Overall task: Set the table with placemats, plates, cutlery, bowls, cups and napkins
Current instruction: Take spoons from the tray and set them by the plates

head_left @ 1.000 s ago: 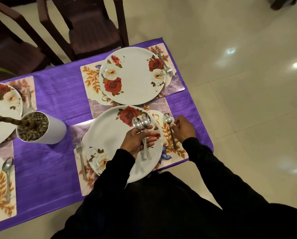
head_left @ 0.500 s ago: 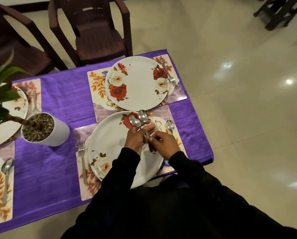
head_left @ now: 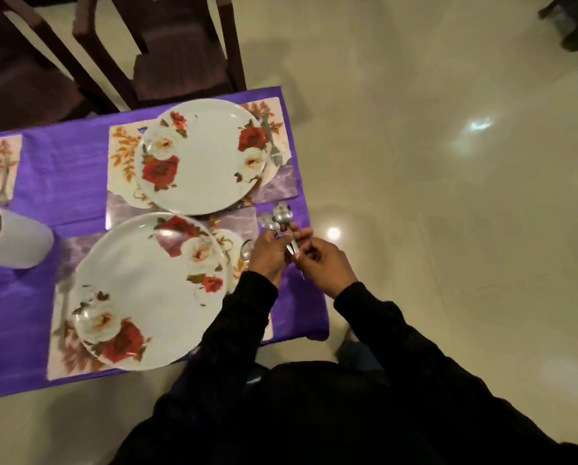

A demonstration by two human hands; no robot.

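Room: glossy cream floor tiles (head_left: 448, 196) with lamp reflections; dark brown chairs (head_left: 166, 52) stand at the far side of the worktop.
Worktop: covered by a purple cloth (head_left: 62, 169); its right edge falls just beside the hands.
Far left: a white pot (head_left: 19, 239) filled with pebbles, cut off by the frame edge; behind it a floral placemat (head_left: 4, 162) with part of another plate on it.
Near setting: a large white plate with red and cream roses (head_left: 139, 290) lies on a leaf-patterned placemat (head_left: 62, 357); something blurred lies along the plate's left edge, too smeared to name.
Far setting: a second rose plate (head_left: 203, 156) sits on its own placemat (head_left: 123, 152); a fork (head_left: 272, 142) lies touching the plate's right rim, tines toward the viewer.
Laid spoon: one spoon (head_left: 246, 250) rests on the near placemat just right of the near plate, partly hidden by the left wrist.
Left hand (head_left: 269, 253): fingers curled round a bunch of spoons (head_left: 279, 218), bowls pointing away, held above the right edge of the worktop.
Right hand (head_left: 324, 263): close against the left one, fingertips pinching the handle ends of the same spoons.
Sleeves: both arms in black (head_left: 381, 330), reaching in from the bottom of the view.
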